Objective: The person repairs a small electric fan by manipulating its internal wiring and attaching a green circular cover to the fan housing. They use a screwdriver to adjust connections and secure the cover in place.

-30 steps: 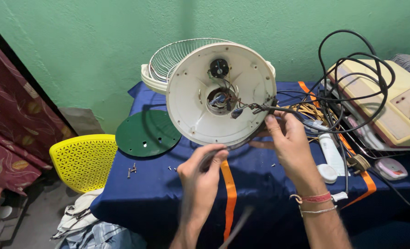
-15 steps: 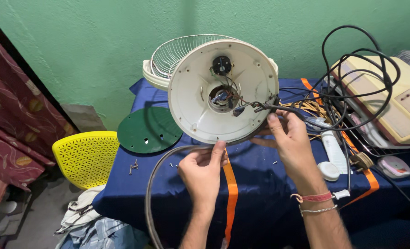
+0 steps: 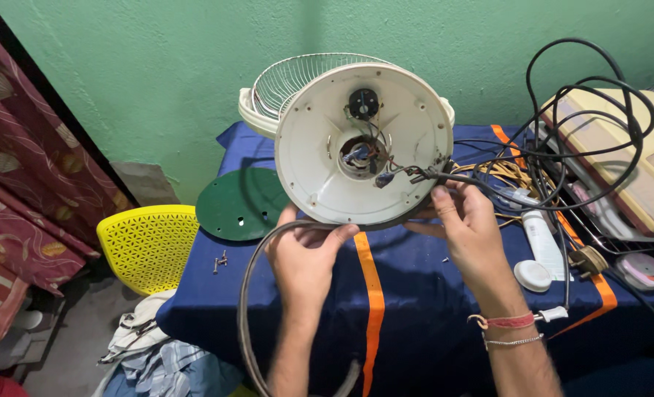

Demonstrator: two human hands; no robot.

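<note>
Both hands were busy at the upturned cream plastic fan base (image 3: 363, 143), which stood tilted on the blue-clothed tabletop (image 3: 415, 287). The left hand (image 3: 305, 254) was closed around a grey power cord (image 3: 247, 309) looping down off the front edge. The right hand (image 3: 470, 228) pinched the same cord where it entered the base beside the loose coloured wires (image 3: 374, 165). The step looked like feeding cord at the entry; next would call for a firm, steady pull without straining those wires.

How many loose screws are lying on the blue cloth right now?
2, so far as shows: the screws lie together near the cloth's left edge, below the green disc, left of the left hand. Others may be hidden.
</note>
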